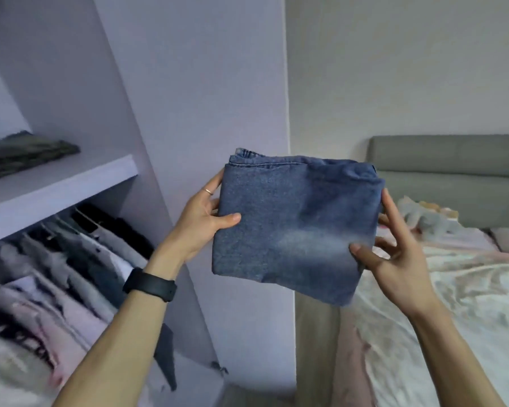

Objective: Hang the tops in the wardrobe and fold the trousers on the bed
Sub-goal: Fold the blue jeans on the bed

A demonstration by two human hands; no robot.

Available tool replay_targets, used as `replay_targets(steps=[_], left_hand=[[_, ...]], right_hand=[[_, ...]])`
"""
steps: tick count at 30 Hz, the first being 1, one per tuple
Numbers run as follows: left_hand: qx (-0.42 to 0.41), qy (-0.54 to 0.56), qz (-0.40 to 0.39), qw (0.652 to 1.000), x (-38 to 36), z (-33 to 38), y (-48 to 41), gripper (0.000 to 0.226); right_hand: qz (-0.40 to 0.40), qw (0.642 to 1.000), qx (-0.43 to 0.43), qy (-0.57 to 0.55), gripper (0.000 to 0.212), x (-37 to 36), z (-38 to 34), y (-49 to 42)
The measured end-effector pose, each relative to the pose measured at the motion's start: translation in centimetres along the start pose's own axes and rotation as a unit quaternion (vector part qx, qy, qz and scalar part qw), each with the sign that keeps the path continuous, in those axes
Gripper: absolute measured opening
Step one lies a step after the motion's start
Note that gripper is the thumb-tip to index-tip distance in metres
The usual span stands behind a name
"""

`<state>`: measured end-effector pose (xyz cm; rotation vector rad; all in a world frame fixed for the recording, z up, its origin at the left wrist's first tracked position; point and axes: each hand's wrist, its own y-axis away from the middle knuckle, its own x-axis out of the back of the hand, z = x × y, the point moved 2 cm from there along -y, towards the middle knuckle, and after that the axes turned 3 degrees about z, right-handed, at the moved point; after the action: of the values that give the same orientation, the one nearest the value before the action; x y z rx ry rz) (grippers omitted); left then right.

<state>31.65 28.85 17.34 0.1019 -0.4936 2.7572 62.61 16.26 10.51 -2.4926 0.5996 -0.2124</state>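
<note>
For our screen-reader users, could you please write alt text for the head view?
The left hand and right hand hold up folded blue jeans by their side edges, between a wardrobe and a bed. Clothes hang in the wardrobe below a shelf bearing a folded garment.

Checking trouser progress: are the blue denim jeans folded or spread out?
Folded. The blue denim jeans form a compact layered rectangle, waistband along the top, held between the left hand and right hand.

Home bedroom: bed (453,304), open wardrobe (188,83) (hung clothes (56,259)).
</note>
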Motion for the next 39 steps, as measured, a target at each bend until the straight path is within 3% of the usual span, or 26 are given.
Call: replay_targets(steps=[7,11,21,24,29,34,37,39], left_hand=[[-0.015,-0.056,0.179,0.982,13.7,6.4,9.4,0.092],[-0.039,-0.097,0.287,0.952,19.5,11.6,12.6,0.090],[-0.029,-0.128,0.388,0.912,33.0,19.4,16.9,0.088],[-0.007,-0.134,0.417,0.899,37.7,19.5,16.0,0.084],[0.066,-0.133,0.477,0.866,45.4,16.1,14.1,0.060],[0.169,-0.165,0.467,0.852,54.8,14.0,11.9,0.054],[0.255,-0.213,0.403,0.853,58.8,13.4,10.5,0.052],[0.305,-0.252,0.336,0.855,61.2,12.8,9.2,0.052]], right_hand=[[-0.169,0.983,0.048,-0.052,0.100,-15.1,-5.5,-3.3],[-0.211,0.970,0.088,-0.088,0.098,-23.1,-10.2,-5.1],[-0.284,0.940,0.104,-0.158,0.096,-40.7,-19.7,-7.9],[-0.318,0.934,0.091,-0.135,0.093,-46.9,-21.1,-9.2],[-0.376,0.921,0.082,-0.053,0.084,-58.0,-21.9,-10.9],[-0.439,0.897,0.051,0.020,0.081,-67.8,-20.8,-11.9],[-0.478,0.875,0.048,0.062,0.087,-71.0,-19.6,-11.6],[-0.515,0.853,0.021,0.080,0.079,-72.2,-18.8,-11.1]])
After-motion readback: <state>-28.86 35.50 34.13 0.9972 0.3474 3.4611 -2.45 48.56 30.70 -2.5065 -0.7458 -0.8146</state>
